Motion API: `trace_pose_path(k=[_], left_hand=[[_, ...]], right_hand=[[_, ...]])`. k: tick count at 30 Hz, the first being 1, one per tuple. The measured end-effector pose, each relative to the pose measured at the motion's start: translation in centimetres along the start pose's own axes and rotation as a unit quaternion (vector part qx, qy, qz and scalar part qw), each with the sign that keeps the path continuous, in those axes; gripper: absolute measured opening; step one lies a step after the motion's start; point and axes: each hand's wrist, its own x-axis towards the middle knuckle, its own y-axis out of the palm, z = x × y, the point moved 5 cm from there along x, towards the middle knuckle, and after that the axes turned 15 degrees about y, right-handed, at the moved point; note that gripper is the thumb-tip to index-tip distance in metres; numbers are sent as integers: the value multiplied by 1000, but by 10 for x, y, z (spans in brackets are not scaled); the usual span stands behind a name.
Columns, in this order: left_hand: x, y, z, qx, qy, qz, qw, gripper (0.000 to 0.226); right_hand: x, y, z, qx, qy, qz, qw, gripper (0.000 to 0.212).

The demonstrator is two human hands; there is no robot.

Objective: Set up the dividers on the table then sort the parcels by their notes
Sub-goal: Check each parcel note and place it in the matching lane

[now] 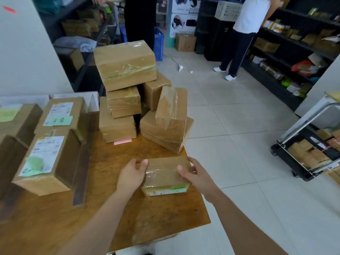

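I hold one small parcel (165,173) with both hands at the near right of the table (103,203). It is tipped a little, so its near face shows. My left hand (131,173) grips the left end, thumb on top and fingers curled round the side. My right hand (197,174) grips the right end the same way. Whether the parcel's base rests on the wood I cannot tell.

A green note (177,187) runs along the near face beside a white label, half under tape. I judge that the step in hand is reading it, so I should tilt that face up toward me and keep my thumbs clear of it.

Two parcels on the left, beyond the dark divider (81,173), carry green notes (58,120), so I take that as the green section. To do this well I would carry the parcel low across the divider without knocking it and set it flat with the note up.

The unsorted pile (128,85) at the far side leans, and a pink note (122,142) pokes out beneath it. I should pull from there gently.
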Motion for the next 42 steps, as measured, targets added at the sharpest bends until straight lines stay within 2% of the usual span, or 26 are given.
trace_pose_path(k=[1, 3, 7, 12, 15, 18, 20, 21, 23, 26, 28, 30, 34, 40, 42], left_hand=[[-2, -2, 3, 3, -17, -2, 1000, 54], [-4, -7, 5, 7, -33, -11, 999, 55], [-10, -14, 7, -23, -42, -31, 998, 57], [-23, -12, 13, -158, -37, -51, 985, 66], [-27, -11, 9, -194, -37, -45, 979, 58], [-31, -14, 7, -240, -27, -46, 969, 39], [-37, -18, 6, -228, -14, -49, 972, 35], [-41, -20, 5, -216, -8, -56, 975, 36], [-47, -25, 6, -192, -6, -90, 977, 55], [-59, -32, 4, -207, -20, -148, 967, 80], [-67, -31, 0, -251, -25, -158, 955, 82], [-77, -30, -6, -291, -28, -164, 942, 74], [-95, -33, -10, -330, -22, -198, 923, 56], [-123, -60, -13, -338, 7, -254, 906, 47], [-131, -70, -11, -319, 18, -271, 908, 47]], right_hand=[[-3, 7, 1, -25, -3, 53, 998, 78], [-3, 17, -2, -91, -16, 99, 991, 95], [7, 21, -5, -100, -29, 93, 990, 115], [18, 19, -6, -65, -1, 58, 996, 116], [20, 21, -3, -19, 10, 36, 999, 101], [18, 22, -4, 57, 35, 68, 996, 106], [16, 23, -5, 94, 48, 78, 991, 103], [16, 24, -6, 119, 53, 79, 988, 101], [14, 28, -3, 164, 54, 86, 981, 96], [5, 36, 6, 195, 42, 85, 976, 77], [-2, 41, 13, 219, 32, 86, 971, 63], [-11, 48, 20, 232, 21, 93, 968, 51], [-27, 62, 29, 202, -4, 105, 974, 44], [-54, 79, 41, 65, -96, 82, 990, 77], [-62, 83, 47, 33, -132, 71, 988, 65]])
